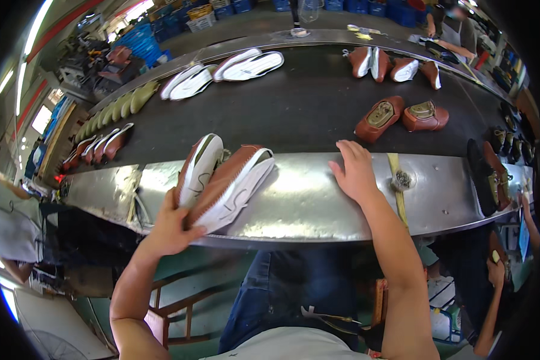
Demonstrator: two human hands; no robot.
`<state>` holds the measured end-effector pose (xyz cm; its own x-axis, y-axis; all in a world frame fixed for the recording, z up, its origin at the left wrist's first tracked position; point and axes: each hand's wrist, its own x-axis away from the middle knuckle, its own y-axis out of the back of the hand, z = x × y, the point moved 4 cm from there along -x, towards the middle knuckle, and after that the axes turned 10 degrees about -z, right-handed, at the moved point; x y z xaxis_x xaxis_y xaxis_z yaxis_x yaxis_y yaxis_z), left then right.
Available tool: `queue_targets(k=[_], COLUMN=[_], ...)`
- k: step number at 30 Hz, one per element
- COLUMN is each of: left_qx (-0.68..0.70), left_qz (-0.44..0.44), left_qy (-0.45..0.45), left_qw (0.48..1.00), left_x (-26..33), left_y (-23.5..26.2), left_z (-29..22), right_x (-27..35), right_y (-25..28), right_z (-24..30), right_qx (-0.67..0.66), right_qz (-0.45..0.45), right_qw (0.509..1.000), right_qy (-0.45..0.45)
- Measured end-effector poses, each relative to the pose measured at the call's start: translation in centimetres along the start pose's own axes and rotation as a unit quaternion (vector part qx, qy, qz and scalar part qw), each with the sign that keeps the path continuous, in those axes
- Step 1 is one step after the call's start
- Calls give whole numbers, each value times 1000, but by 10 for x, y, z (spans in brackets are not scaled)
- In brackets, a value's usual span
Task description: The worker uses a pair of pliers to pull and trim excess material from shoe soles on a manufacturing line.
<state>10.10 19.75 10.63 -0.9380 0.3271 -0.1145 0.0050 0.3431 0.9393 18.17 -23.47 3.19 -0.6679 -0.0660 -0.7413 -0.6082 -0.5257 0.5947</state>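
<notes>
The left hand [168, 231] is reaching in from seven o'clock, its grip wrapping the heels of a pair of brown shoes with white soles [225, 180] that are lying tilted on the steel counter [306, 201]. At five o'clock the right hand [354, 171] is resting flat on the counter edge, fingers spread and holding nothing. Just beyond, at one o'clock, two brown uppers [399, 117] are sitting on the dark conveyor belt [294, 108]. White soles [222, 72] are lying farther off at eleven o'clock.
</notes>
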Motion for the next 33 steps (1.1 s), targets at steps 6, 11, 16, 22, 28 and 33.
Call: queue_targets(k=[6, 11, 16, 22, 28, 33], left_qx=[-134, -41, 186, 580, 651, 642], left_qz=[-68, 77, 57, 9, 13, 45], left_qy=[-82, 77, 151, 61, 95, 96], left_qw=[985, 993, 969, 812, 753, 759], left_x=[-49, -170, -149, 38, 235, 254], left_y=[-35, -51, -54, -65, -178, -206], left_z=[-30, -41, -40, -102, -137, -119], right_x=[171, 353, 380, 413, 374, 346], right_y=[95, 160, 184, 209, 226, 213], right_z=[136, 185, 201, 163, 221, 263], right_qx=[-108, -72, 13, -316, -460, -332], right_qz=[247, 418, 550, 471, 351, 466], right_qw=[963, 901, 809, 643, 567, 708], right_qy=[-8, -89, -206, -515, -586, -414])
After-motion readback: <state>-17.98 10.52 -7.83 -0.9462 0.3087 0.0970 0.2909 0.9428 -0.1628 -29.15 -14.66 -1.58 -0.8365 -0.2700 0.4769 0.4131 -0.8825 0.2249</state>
